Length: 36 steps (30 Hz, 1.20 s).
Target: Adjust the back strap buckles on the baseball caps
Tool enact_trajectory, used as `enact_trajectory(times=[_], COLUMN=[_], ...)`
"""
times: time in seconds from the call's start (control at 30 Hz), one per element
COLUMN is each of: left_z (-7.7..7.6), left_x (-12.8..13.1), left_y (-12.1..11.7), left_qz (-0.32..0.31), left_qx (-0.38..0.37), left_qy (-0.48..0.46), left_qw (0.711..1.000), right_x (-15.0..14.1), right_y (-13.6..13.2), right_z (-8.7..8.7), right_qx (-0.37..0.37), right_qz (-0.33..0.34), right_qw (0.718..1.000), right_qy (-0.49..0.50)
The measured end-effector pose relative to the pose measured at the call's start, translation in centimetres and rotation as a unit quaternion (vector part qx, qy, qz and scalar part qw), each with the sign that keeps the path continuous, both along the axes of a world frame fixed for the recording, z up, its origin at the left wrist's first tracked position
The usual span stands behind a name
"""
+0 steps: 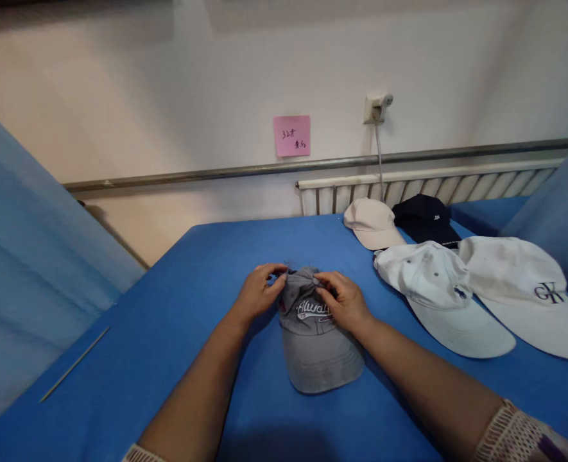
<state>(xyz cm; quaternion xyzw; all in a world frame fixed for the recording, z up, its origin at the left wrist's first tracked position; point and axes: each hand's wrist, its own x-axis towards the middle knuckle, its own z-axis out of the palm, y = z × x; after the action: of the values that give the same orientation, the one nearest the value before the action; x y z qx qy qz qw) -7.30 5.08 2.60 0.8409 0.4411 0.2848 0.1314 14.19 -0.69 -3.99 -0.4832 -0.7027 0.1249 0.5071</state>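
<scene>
A grey baseball cap [319,359] with white lettering lies on the blue-covered table [178,295], its brim towards me. My left hand [259,292] pinches the cap's crown at its far left edge, thumb and fingers closed on the fabric. On the other side, my right hand [344,298] grips the crown near the top, covering the end of the lettering. The cap's back part is hidden behind the crown.
To the right sit a pale cap [430,276], a large white cap [515,269], a beige cap [370,218] and a black cap [423,215]. A thin stick [74,364] lies at left. Behind stand a radiator [351,196] and metal rail [235,172]. Blue curtains [38,269] hang at the sides.
</scene>
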Motion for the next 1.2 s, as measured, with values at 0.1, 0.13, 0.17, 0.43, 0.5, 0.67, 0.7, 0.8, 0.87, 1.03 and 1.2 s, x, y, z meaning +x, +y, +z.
enact_trajectory(times=[0.1,0.13,0.17,0.43,0.5,0.67,0.7,0.8,0.87,1.03,1.2], left_z=[0.0,0.0,0.1,0.5,0.8,1.4,1.5,1.4,1.3,1.3,1.1], left_x=[0.8,1.1,1.5,3.4,3.0,2.1,2.0,2.0,2.0,1.6,1.6], left_y=[-0.6,-0.9,-1.3,-3.3,-3.2,-2.7,-2.6,-2.3,-2.2,-2.0,-1.9], left_qz=[-0.021,-0.028,-0.036,-0.079,-0.047,-0.011,-0.010,-0.008,-0.006,0.028,0.032], left_qx=[0.016,0.033,0.049,0.034,0.037,0.066,0.072,0.089,0.095,0.093,0.078], left_qy=[-0.019,-0.028,-0.035,-0.019,-0.038,-0.072,-0.066,-0.033,-0.018,-0.032,-0.035], left_qw=[0.999,0.999,0.998,0.996,0.997,0.995,0.995,0.995,0.995,0.995,0.996], right_x=[0.0,-0.1,-0.1,-0.6,-0.2,0.9,1.0,0.5,0.2,0.3,0.8], right_y=[-0.1,-0.1,-0.2,-1.2,-0.8,0.7,0.8,0.8,0.4,-0.4,-0.6], right_z=[0.0,0.1,0.1,1.1,1.0,-0.3,-0.6,-1.2,-1.0,0.5,0.9], right_qx=[-0.008,-0.009,-0.010,-0.008,-0.025,-0.116,-0.141,-0.177,-0.163,-0.022,0.051], right_qz=[-0.006,-0.011,-0.015,0.026,0.007,0.021,0.049,0.102,0.100,-0.060,-0.108], right_qw=[1.000,1.000,0.999,0.990,0.983,0.978,0.974,0.971,0.979,0.996,0.991], right_qy=[0.019,0.026,0.031,0.139,0.181,0.175,0.170,0.124,0.073,0.059,0.055])
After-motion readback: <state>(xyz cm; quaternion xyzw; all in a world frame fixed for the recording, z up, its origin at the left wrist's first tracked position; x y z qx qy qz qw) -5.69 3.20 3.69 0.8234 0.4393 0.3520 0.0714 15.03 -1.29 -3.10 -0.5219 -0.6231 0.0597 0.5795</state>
